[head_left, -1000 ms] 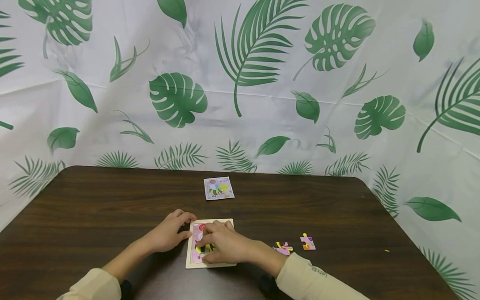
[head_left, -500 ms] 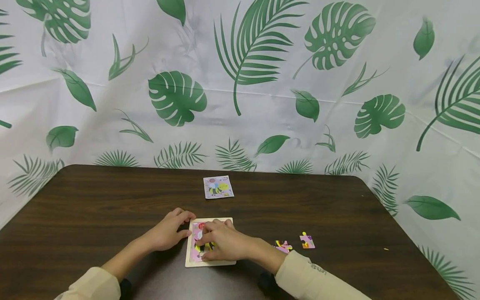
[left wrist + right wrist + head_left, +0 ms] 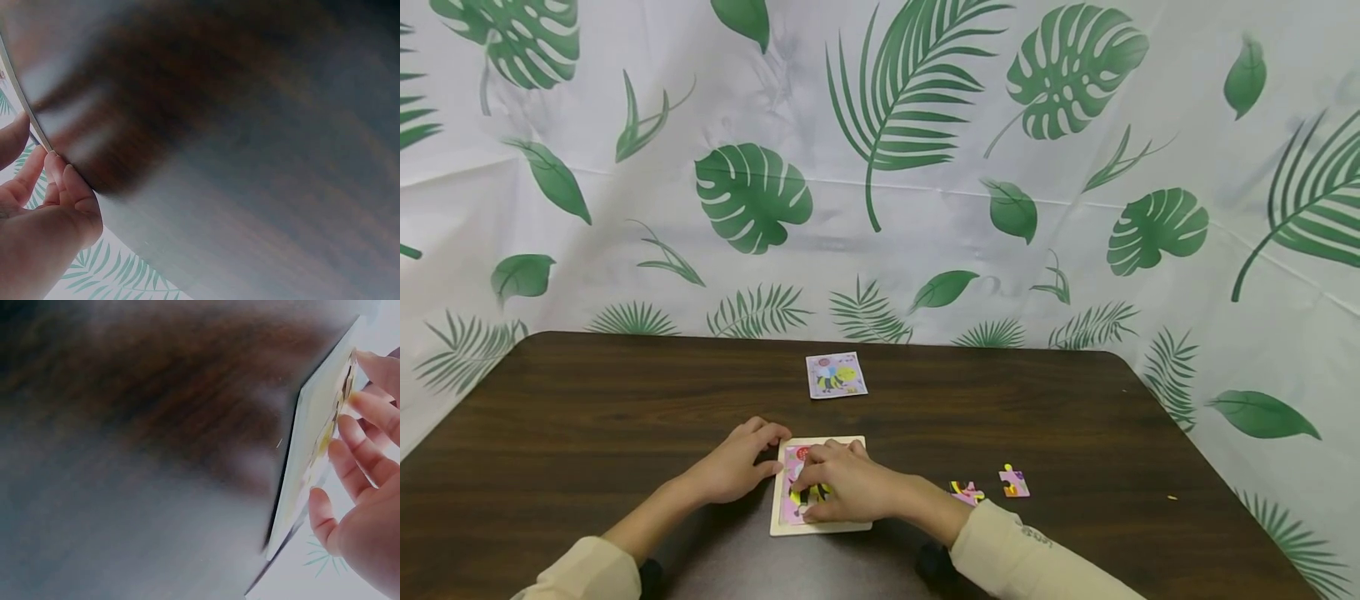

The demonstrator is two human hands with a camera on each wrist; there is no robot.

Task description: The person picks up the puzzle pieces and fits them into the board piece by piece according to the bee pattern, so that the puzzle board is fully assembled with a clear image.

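Note:
A square jigsaw puzzle board (image 3: 784, 528) with a pale wooden rim and a bee picture on pink lies flat on the table. My left hand (image 3: 741, 464) rests at its left side, fingertips by the far left corner and thumb against the edge. In the left wrist view those fingertips (image 3: 55, 161) meet the thin board edge (image 3: 25, 103). Spread over the picture, my right hand (image 3: 857, 483) touches the pieces and covers the board's right part. The right wrist view has its fingers (image 3: 353, 465) reaching onto the board's face (image 3: 300, 444).
Two loose jigsaw pieces lie to the right: a pink, yellow and black one (image 3: 966, 493) partly behind the right forearm, and a pink one (image 3: 1016, 484) farther out. Beyond the board lies a bee picture card (image 3: 837, 377). A leaf-printed cloth (image 3: 925, 258) hangs behind the dark wooden table (image 3: 647, 392).

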